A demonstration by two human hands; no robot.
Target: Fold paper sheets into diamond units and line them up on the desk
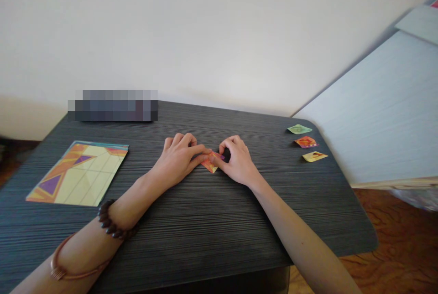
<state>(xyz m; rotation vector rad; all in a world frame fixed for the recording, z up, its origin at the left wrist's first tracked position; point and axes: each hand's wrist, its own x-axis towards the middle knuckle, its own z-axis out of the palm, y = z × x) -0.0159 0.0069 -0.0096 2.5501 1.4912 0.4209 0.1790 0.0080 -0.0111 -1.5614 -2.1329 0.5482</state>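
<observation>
A small folded piece of patterned paper point(212, 166), orange and red with a bit of purple, lies on the dark table between my hands. My left hand point(179, 157) pinches its left corner between thumb and forefinger, the other fingers curled above the tabletop. On the opposite side, my right hand point(237, 159) has its thumb and bent forefinger closed on the paper's right edge. Fingertips cover part of the sheet, so its folds do not show fully.
Patterned paper sheets point(92, 175) are stacked at the left. Along the right side lie folded papers: green point(299, 129), orange-red point(306, 142) and yellow point(314, 157). A blurred-out object point(114, 106) stands at the back left. A pale panel point(383, 102) borders the table point(191, 239) on the right.
</observation>
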